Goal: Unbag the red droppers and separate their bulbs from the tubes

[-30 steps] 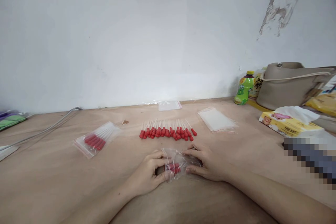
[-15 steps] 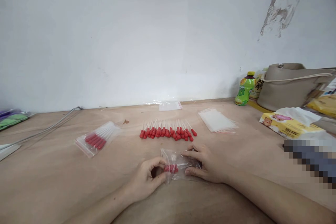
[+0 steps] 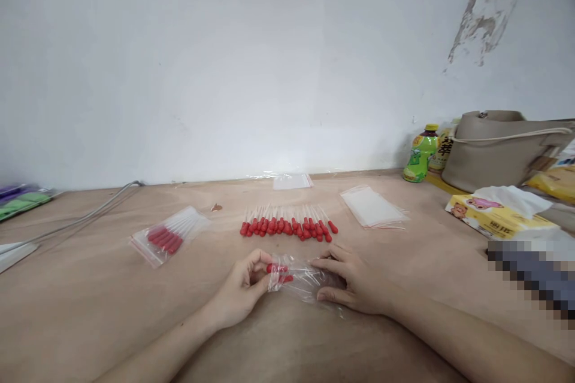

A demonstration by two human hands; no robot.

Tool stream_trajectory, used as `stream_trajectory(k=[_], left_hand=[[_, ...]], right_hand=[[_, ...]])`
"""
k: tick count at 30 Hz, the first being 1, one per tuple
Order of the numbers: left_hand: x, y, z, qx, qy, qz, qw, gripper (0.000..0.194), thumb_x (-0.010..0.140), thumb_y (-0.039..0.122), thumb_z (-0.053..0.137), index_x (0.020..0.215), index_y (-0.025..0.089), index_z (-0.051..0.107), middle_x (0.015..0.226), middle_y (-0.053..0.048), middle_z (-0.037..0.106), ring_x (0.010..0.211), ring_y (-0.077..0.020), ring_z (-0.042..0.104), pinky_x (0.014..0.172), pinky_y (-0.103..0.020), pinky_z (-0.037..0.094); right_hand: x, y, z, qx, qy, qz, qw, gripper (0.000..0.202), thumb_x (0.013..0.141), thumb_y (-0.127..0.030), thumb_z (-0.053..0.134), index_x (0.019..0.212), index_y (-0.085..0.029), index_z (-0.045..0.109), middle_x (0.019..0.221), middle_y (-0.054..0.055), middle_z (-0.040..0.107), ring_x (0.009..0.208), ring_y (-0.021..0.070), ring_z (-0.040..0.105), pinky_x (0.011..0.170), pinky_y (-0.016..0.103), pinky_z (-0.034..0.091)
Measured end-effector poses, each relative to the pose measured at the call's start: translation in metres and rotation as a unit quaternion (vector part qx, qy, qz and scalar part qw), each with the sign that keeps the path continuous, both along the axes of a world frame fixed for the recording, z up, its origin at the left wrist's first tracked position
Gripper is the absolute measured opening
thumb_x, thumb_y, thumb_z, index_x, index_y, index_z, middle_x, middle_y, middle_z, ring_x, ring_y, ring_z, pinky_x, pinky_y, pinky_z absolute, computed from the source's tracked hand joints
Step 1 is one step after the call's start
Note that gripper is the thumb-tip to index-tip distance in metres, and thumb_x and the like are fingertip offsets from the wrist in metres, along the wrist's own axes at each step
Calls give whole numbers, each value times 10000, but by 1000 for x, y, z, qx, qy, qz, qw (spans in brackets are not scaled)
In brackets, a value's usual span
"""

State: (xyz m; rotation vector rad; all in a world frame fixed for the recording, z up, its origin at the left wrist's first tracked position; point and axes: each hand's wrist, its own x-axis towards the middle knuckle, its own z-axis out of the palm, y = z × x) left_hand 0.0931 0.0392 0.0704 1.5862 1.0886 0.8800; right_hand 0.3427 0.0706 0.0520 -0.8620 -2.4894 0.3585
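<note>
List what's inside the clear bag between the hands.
Red-ended sticks: red ends toward the left hand, pale stems toward the right hand. The hands and creases in the clear bag obscure parts, so no exact count.

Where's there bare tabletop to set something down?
Bare table shows near left, between the filled bag and left forearm, and between the flat bags and tissue box. Crowded: between left hand and right hand, around the clear bag; beyond it, the red-headed sticks; far right, green bottle and handbag.
</note>
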Motion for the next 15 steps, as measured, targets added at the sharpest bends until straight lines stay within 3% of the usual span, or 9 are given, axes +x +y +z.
stream_trajectory(k=[5, 8, 11, 15], left_hand=[[1, 1, 3, -16, -21, 47, 999, 290, 721, 374, 619, 843, 147, 484, 786, -44, 651, 732, -141, 600, 702, -266, 435], [1, -1, 2, -13, -3, 44, 999, 267, 753, 369, 577, 868, 148, 479, 809, -55, 644, 737, -150, 598, 694, -279, 448], [-2, -5, 1, 89, 119, 1, 989, 178, 819, 330, 486, 883, 163, 492, 785, -39, 612, 696, -141, 562, 636, -266, 437], [-6, -11, 0, 300, 289, -85, 905, 128, 846, 213, 409, 817, 177, 528, 796, -42, 573, 792, -165, 510, 743, -306, 408]], right_hand=[[0, 0, 3, -9, -17, 2, 1000, 511, 762, -526, 537, 1188, -244, 511, 1072, 61, 539, 949, 195, 496, 838, 325, 399], [0, 1, 2, -10, -23, 6, 1000, 528, 756, -531, 542, 1199, -247, 500, 1094, 59, 545, 959, 200, 498, 840, 330, 393], [0, 0, 1, -11, -19, 10, 1000, 485, 784, -478, 533, 1212, -256, 484, 1112, 54, 550, 979, 197, 498, 848, 330, 384], [-2, -5, 0, -15, -8, -11, 1000, 430, 822, -408, 492, 1230, -274, 463, 1157, 48, 542, 1025, 196, 493, 883, 348, 361]])
